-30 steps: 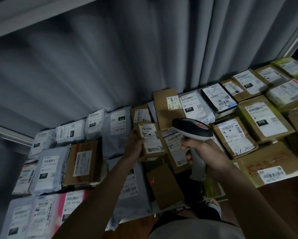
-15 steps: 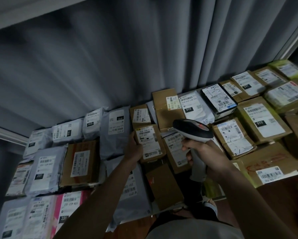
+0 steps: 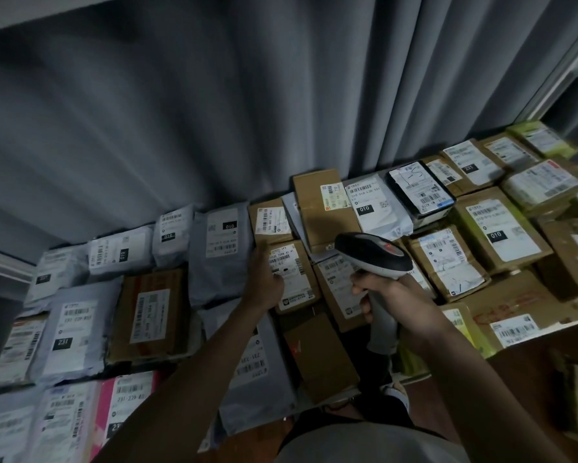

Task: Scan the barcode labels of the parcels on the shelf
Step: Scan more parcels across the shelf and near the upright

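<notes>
A big grey curtain hangs at the far side, behind everything. In front of it you have a shelf covered with parcels, side by side and touching. On the left lie soft grey bags with white labels, and a pink bag sits at the near left. On the right lie brown boxes, like the big box marked 010, and one black parcel sits far back.

In the middle lies a small brown box with a white barcode label on top. Your left hand rests on the left edge of this box, with the thumb on the label (you cannot tell from here how the other fingers lie, since the hand hides them).

Your right hand holds the scanner just to the right of that box. Your fingers are curled tight round its pale grip. The dark head of the scanner sits above the boxes and points toward the far left, over the middle parcels. A small red spot shows on top of it.
</notes>
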